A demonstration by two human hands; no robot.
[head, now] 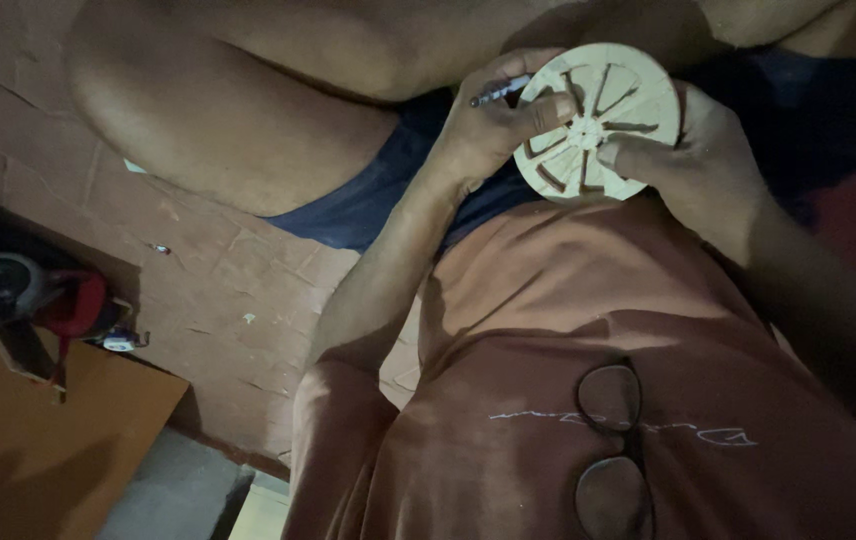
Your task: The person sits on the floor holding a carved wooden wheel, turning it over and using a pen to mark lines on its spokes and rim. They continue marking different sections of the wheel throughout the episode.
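While both hands grip it, wooden disc (596,122) sits between them.

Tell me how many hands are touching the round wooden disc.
2. The left hand grips the wooden disc from its left edge while holding a thin pen-like tool; the right hand holds the disc's right side, thumb near the center.

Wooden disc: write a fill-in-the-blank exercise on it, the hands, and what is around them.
1. The wooden disc, held between the left hand and the right hand, is ___ in outline.
2. The slim pen is gripped in the ___ hand.
3. A pair of ___ hangs on the orange shirt.
Missing words: round; left; glasses.
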